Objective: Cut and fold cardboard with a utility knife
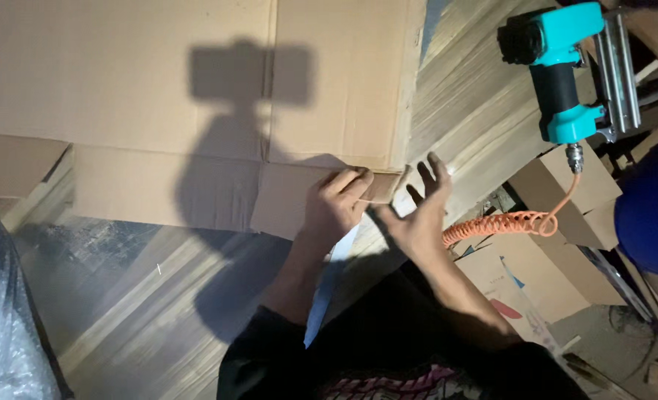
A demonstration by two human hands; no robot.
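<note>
1. Dim workshop, plank-wood surface (484, 96) lit from behind the head, so a big shadow falls across the flattened cardboard sheet (195, 96).
2. Left hand (334, 204) is pinched shut on a small cardboard flap (382, 187) at the sheet's lower right corner, thumb under, fingers on top.
3. Right hand (420, 215) is spread wide, holding nothing, hovering just beside that same flap.
4. Turquoise pneumatic nail gun (558, 70) sits well apart at upper right, its orange coiled air hose (503, 224) trailing down past the right wrist. Cardboard boxes (558, 200) under it, something blue (655, 207) at the far right edge.
5. What could go wrong, I'd guess: the flap tears off if it's pulled hard against the sheet, and that hose is close enough to snag an elbow and drag the gun.
</note>
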